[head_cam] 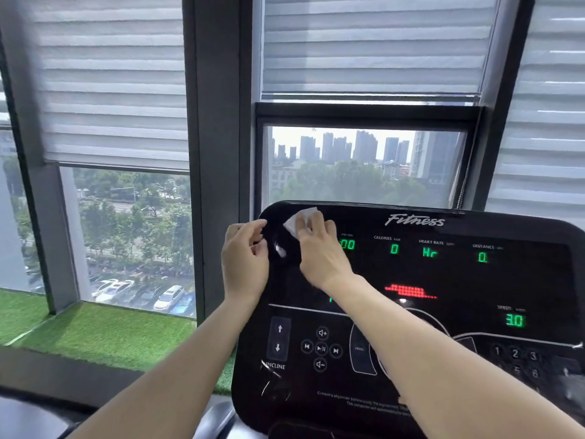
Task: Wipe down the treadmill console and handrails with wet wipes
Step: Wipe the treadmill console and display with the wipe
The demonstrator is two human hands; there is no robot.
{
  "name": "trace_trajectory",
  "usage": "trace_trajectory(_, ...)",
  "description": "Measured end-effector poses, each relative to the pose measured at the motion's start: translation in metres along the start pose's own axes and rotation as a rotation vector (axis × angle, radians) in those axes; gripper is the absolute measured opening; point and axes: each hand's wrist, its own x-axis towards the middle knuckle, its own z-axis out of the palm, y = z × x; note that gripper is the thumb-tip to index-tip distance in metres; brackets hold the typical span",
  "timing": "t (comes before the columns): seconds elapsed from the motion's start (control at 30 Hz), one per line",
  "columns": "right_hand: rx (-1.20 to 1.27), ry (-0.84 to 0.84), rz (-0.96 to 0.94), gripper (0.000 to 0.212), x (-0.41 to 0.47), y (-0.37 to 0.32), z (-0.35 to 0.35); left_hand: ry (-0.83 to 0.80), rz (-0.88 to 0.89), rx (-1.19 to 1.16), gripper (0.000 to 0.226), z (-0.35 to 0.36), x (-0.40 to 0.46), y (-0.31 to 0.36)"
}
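**Console wipe at the top left corner, most of the job judged outstanding**

While the wet wipe (pixel 299 220) is pressed against the upper left corner of the treadmill console (pixel 443 312), the task is judged to be at an early stage. Only that corner is being worked. No clear sign of wiping can be made out on the rest of the glossy black panel: the readout row, the red dot display (pixel 410 291), the incline and media buttons (pixel 320 348) and the number keys at the lower right. Whether any of these have been cleaned cannot be told from the sheen alone. The handrails are hardly in view; only a grey curved part at the bottom edge might belong to one, so they are taken as left to do.

The right hand (pixel 319 248) is reached forward and across, arm extended over the panel, palm down, with fingers curled over the wipe so that it is clamped between them and the console surface. A white corner of the wipe sticks out above the fingertips.

The left hand (pixel 245 258) is held at the console's left edge, fingers loosely bent round the rim near the corner, apparently to steady it. Whether it truly grips the edge or merely touches it cannot be told.
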Motion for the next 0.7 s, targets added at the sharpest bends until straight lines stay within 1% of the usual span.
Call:
trace_trajectory(0.07,0.099,-0.068,-0.02,0.072,0.004,0.009,-0.005,-0.026,-0.041,-0.159,0.024,0.018,-0.001,0.022)
trace_trajectory(0.13,0.268,-0.153,-0.042,0.069,0.004,0.021,-0.013,-0.099,-0.15,-0.279,0.023,0.038,-0.001,0.038)
trace_trajectory(0.2,0.433,-0.224,-0.054,0.066,-0.002,0.032,-0.023,-0.117,-0.221,-0.264,0.026,0.054,0.0,0.047)
trace_trajectory(0.27,0.488,-0.213,-0.072,0.061,-0.012,0.045,-0.033,-0.092,-0.185,-0.151,0.024,0.066,-0.004,0.054)
trace_trajectory(0.33,0.4,-0.099,-0.034,0.055,-0.023,0.063,-0.041,-0.084,-0.09,-0.039,0.02,0.074,-0.011,0.059)
trace_trajectory(0.37,0.322,-0.019,0.013,0.052,-0.03,0.074,-0.044,-0.098,-0.046,0.022,0.022,0.078,-0.017,0.06)
trace_trajectory(0.4,0.248,0.06,0.071,0.05,-0.037,0.086,-0.047,-0.127,-0.017,0.075,0.031,0.082,-0.021,0.058)
trace_trajectory(0.43,0.18,0.126,0.131,0.048,-0.043,0.097,-0.051,-0.166,-0.006,0.115,0.046,0.085,-0.024,0.053)
trace_trajectory(0.5,0.064,0.21,0.231,0.045,-0.055,0.118,-0.058,-0.233,-0.028,0.16,0.077,0.083,-0.022,0.043)
trace_trajectory(0.53,0.019,0.235,0.261,0.043,-0.06,0.126,-0.06,-0.241,-0.046,0.175,0.084,0.081,-0.017,0.039)
trace_trajectory(0.57,-0.014,0.249,0.283,0.044,-0.065,0.134,-0.062,-0.237,-0.064,0.189,0.086,0.078,-0.011,0.037)
trace_trajectory(0.63,-0.051,0.242,0.318,0.051,-0.073,0.146,-0.063,-0.22,-0.093,0.201,0.082,0.076,-0.002,0.039)
trace_trajectory(0.7,-0.078,0.217,0.329,0.059,-0.078,0.153,-0.06,-0.197,-0.076,0.19,0.079,0.082,-0.003,0.045)
